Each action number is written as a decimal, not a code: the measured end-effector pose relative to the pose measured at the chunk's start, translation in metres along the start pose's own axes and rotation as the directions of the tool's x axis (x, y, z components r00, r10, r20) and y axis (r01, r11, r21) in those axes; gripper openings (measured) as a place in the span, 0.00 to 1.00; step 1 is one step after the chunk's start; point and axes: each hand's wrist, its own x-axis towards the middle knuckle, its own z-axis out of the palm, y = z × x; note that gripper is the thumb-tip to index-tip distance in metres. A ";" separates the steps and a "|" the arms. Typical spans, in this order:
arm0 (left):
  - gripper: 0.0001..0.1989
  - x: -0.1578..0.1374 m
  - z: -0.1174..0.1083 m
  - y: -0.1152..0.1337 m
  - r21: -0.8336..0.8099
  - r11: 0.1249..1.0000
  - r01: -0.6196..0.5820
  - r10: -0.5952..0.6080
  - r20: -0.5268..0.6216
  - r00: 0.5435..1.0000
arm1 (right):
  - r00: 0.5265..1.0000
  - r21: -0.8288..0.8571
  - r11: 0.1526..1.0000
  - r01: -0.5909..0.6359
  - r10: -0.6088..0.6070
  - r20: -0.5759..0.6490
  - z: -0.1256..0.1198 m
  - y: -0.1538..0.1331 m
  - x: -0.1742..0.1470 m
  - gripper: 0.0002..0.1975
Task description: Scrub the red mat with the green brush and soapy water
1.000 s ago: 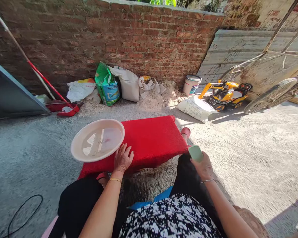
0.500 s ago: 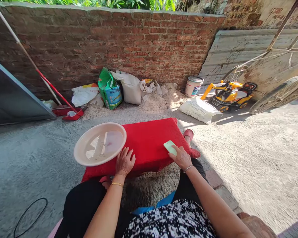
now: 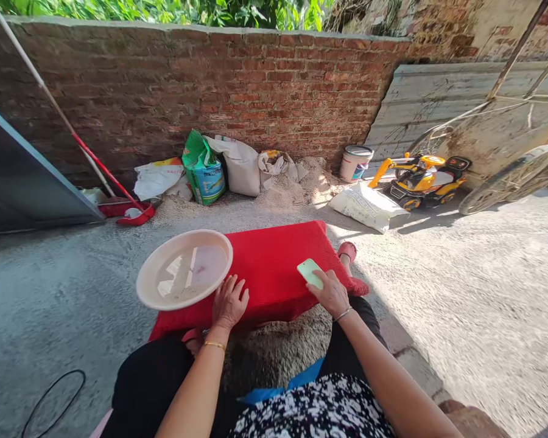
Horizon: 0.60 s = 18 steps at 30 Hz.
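Note:
A low table or bench draped in a red cloth (image 3: 274, 261) stands in front of my knees. On its left end sits a wide, pale pink basin (image 3: 148, 292) holding water with reflections on it. My left hand (image 3: 229, 302) lies palm down on the cloth beside the basin's right rim, fingers spread and nothing held. Toward the cloth's right side, my right hand (image 3: 332, 293) grips the near end of a pale green mobile phone (image 3: 309, 271). Its fingers partly cover the phone, and I cannot tell whether the phone rests on the cloth.
Along the brick wall (image 3: 278, 85) stand a green-and-blue bag (image 3: 207, 182), a white sack (image 3: 242, 167) and a bucket (image 3: 355, 163). Another sack (image 3: 368, 207) lies before a yellow toy excavator (image 3: 429, 179). A red dustpan (image 3: 141, 214) is at left, a black cable (image 3: 57, 395) nearer me.
The phone has shifted slightly left in my right hand's grip. My left hand stays at nearly the same spot by the basin. The whole view has tilted up a little.

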 end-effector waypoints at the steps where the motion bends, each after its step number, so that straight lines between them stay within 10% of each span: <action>1: 0.17 0.000 0.000 0.000 -0.003 1.000 -0.001 0.001 0.001 1.000 | 0.999 0.002 0.999 0.037 -0.038 0.015 0.005 -0.008 0.002 0.23; 7: 0.18 0.001 -0.001 0.001 -0.044 0.999 0.016 -0.016 0.011 1.000 | 0.985 0.011 0.985 -0.172 0.172 0.020 -0.005 0.038 0.012 0.23; 12: 0.17 0.001 -0.001 0.002 -0.057 0.998 0.038 -0.037 0.018 0.999 | 0.866 0.031 0.868 -0.496 0.497 -0.045 -0.031 0.092 0.010 0.28; 18: 0.17 0.001 -0.001 0.001 -0.091 0.995 0.045 -0.043 0.021 0.999 | 0.968 0.053 0.970 -0.238 0.241 -0.071 -0.011 0.045 0.010 0.23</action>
